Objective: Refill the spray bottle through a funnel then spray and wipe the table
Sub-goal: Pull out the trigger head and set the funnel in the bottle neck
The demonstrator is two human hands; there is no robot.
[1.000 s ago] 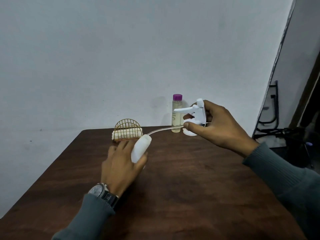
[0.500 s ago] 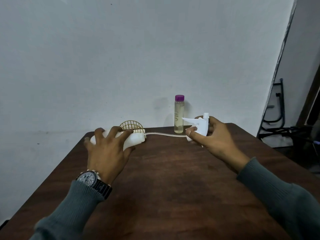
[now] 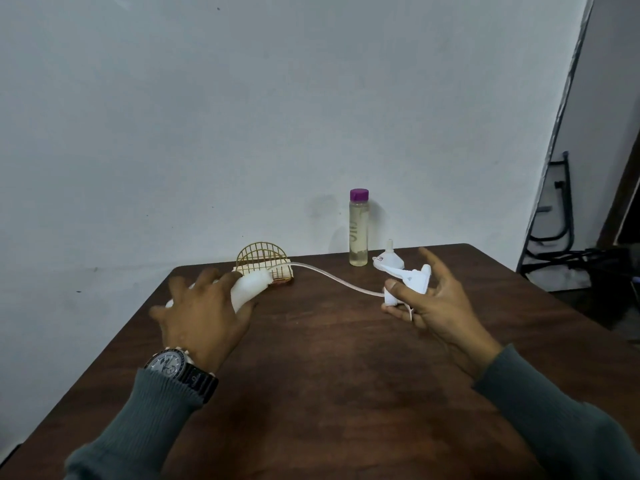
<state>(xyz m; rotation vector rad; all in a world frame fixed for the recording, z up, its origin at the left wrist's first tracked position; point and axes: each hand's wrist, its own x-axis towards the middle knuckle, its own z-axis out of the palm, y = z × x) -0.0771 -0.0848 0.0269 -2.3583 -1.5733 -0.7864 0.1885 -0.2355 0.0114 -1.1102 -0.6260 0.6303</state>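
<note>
While the left hand [image 3: 204,317] pins the spray bottle [image 3: 247,292] flat on the worktop [image 3: 329,393], fingers spread over it, the right hand [image 3: 433,303], fingers wide, loosely cradles the sprayer head [image 3: 410,282] w/ tube out, prob. freeing the neck for the funnel [image 3: 389,259].

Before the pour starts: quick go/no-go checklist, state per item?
1. Sprayer head off the spray bottle: ok, dip tube drawn clear.
2. Spray bottle upright to take a funnel: not ok, it lies on its side under the left hand.
3. Funnel within reach: ok, upside down beside the refill bottle.
4. Refill bottle open: not ok, purple cap on.
5. Right hand free: not ok, sprayer head rests in it.
6. Wipe in wire holder: cannot tell.
</note>
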